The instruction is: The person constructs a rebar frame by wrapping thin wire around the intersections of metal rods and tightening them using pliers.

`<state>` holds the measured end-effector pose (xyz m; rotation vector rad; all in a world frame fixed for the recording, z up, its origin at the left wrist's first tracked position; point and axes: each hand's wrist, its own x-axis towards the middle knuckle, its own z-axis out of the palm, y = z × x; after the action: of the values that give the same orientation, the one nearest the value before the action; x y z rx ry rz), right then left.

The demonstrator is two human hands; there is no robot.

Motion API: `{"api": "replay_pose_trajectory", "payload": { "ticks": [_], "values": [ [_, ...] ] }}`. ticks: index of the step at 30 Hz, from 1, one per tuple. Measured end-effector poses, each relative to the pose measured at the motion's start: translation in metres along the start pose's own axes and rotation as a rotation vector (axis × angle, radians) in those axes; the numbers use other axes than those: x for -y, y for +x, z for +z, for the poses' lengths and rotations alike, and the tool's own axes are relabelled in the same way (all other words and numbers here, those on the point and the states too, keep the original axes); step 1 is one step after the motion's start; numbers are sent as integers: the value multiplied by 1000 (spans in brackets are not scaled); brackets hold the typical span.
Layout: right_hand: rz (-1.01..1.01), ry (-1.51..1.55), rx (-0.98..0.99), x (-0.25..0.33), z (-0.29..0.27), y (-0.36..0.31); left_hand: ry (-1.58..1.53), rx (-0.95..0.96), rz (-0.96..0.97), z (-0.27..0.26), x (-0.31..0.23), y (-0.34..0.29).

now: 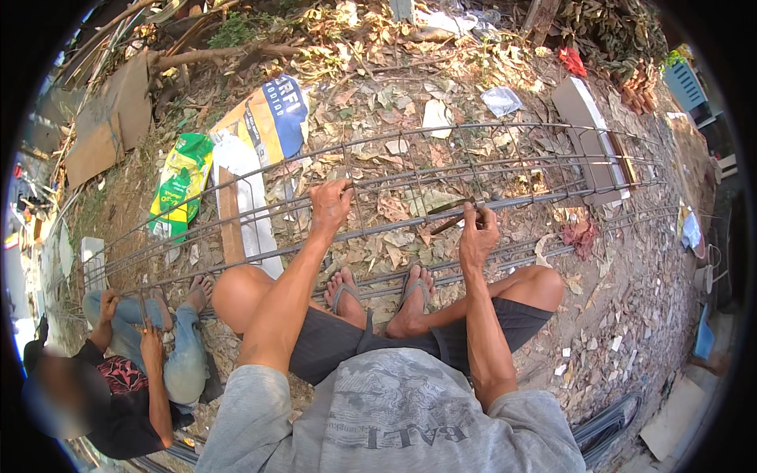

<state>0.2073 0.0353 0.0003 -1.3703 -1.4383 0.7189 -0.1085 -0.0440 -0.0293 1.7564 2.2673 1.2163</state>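
Note:
A long cage of steel reinforcing bars with square wire stirrups stretches across in front of me, just beyond my sandalled feet. My left hand is closed around the cage's steel at its middle, fingers wrapped over a bar and stirrup. To the right, my right hand is closed at the near bar, its fingertips pinching a thin dark tool. That tool lies slantwise against the bar; its exact kind is hard to make out.
At the lower left a co-worker squats, hands at the cage's left end. More loose bars lie on the ground beneath it. Beyond are a green-yellow sack, a blue-white sack, cardboard and a box under the cage's right end.

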Motion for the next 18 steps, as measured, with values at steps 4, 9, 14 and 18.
{"api": "replay_pose_trajectory", "payload": {
  "ticks": [4,9,14,18],
  "values": [
    [-11,344,-85,63,-50,37,9,102,-92,-3,-8,-1],
    [-352,328,100,120,-106,81,71,-17,-76,-1,4,-18],
    [36,347,498,90,-118,32,49,-51,-68,12,-7,-12],
    [201,119,847,147,-105,3,42,-67,-45,11,-7,-14]
  ]
}}
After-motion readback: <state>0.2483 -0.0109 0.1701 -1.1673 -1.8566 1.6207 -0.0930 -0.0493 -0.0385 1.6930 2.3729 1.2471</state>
